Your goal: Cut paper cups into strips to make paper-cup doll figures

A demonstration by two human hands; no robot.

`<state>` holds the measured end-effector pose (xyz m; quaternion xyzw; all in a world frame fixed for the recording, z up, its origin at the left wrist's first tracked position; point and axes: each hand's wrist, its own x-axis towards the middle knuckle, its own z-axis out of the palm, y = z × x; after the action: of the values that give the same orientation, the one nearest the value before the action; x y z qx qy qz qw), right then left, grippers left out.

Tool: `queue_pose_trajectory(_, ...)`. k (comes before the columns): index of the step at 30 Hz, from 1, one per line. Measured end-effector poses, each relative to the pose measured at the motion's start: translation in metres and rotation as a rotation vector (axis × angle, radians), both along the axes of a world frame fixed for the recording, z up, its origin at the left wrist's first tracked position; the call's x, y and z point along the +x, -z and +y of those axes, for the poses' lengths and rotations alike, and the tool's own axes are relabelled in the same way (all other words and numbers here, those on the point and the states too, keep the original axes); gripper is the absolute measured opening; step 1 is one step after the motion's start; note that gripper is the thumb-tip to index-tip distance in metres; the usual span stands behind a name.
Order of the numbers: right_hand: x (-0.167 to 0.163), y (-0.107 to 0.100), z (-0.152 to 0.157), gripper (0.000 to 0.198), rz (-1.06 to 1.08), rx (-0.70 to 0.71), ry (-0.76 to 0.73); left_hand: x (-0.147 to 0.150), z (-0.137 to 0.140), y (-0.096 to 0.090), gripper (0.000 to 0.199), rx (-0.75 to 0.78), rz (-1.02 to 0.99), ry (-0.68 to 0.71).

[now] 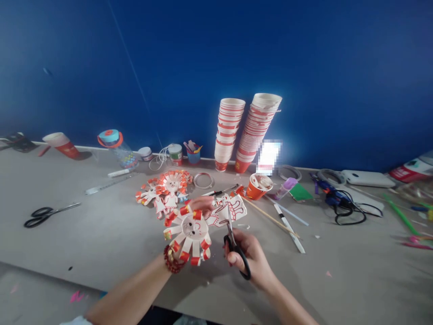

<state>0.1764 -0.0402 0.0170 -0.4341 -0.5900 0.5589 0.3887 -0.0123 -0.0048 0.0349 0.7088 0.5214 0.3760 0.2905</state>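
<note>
Ample open table [304,284] flanks held scissors [232,235] at paper figure's [218,217] edge.

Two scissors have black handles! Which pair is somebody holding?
The black-handled metal scissors in the person's right hand, blades at the red-outlined white paper figure. The other black-handled metal pair lies on the grey table, far left.

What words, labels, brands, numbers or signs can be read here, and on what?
None reads clearly.
Red-and-white container: pale lettering, too blurred.
Green-banded jar: label too small.
Right cup stack: bottom mark too small.
Bright pixelated patch: unreadable.
Held paper figure: drawn lines, no readable words.
</note>
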Motion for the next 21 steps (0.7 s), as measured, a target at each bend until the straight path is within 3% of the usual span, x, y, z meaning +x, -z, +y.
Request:
queue_pose_trajectory(2, 0.003, -0.002, 0.001, 0.064, 0.0, -0.001, -0.035, -0.001, 0.005, -0.009, 0.033, -0.022, -0.259, 0.055)
queue_pose_trajectory(4, 0.006, -0.002, 0.001, 0.064, -0.007, 0.012, -0.053, -0.003, 0.009, -0.015, 0.038, -0.168, -0.551, 0.147)
queue_pose_trajectory(7, 0.011, 0.0, 0.004, 0.061, -0.035, 0.028, -0.069, -0.009, 0.015, -0.019, 0.053, -0.407, -0.687, 0.3)
queue_pose_trajectory(10, 0.015, -0.001, 0.007, 0.057, -0.087, 0.034, -0.077, -0.019, 0.02, -0.021, 0.045, -0.581, -0.701, 0.484)
queue_pose_trajectory(13, 0.018, -0.005, 0.01, 0.056, -0.153, 0.041, -0.076, -0.027, 0.023, -0.025, 0.037, -0.667, -0.684, 0.58)
queue_pose_trajectory(21, 0.018, -0.004, 0.012, 0.056, -0.19, 0.024, -0.108, -0.025, 0.024, -0.03, 0.028, -0.461, -0.27, 0.498)
